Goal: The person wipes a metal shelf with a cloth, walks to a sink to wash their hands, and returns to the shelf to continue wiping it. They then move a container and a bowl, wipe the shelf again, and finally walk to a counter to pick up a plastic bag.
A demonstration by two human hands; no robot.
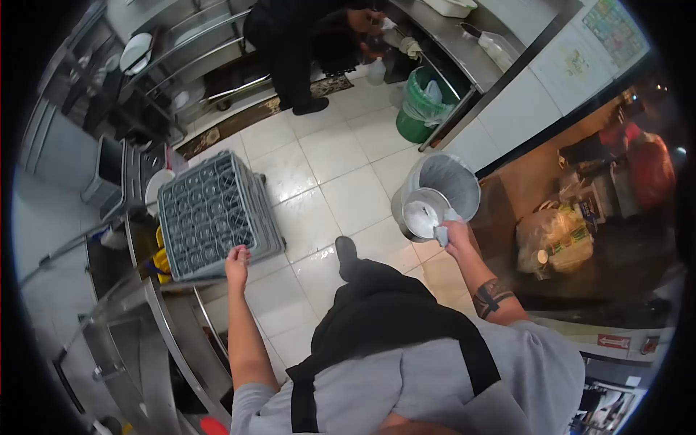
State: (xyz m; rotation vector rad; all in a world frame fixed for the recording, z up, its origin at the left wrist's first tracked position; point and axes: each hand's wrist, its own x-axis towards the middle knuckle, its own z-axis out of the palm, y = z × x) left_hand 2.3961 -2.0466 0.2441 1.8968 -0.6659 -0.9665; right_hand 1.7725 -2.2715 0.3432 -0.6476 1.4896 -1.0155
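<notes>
My right hand (pixel 456 236) is closed round a grey cloth (pixel 444 228) at the side of a round metal pot (pixel 420 214). The pot tilts, and its pale, shiny inside faces up. It overlaps a trash bin lined with a clear bag (pixel 460 190). Out to the left, my left hand (pixel 237 264) has its fingers curled in, with nothing showing in them. It overlaps the near corner of a stack of grey glass racks (pixel 210 210), whose top compartments are in view.
Another person in dark clothing (pixel 283 51) works at the far counter. A green bin (pixel 417 119) stands beside a steel table (pixel 464 58). Bagged goods (pixel 554 239) lie to the right. A steel sink unit (pixel 138 341) lines the left. The tiled floor (pixel 319 167) looks wet.
</notes>
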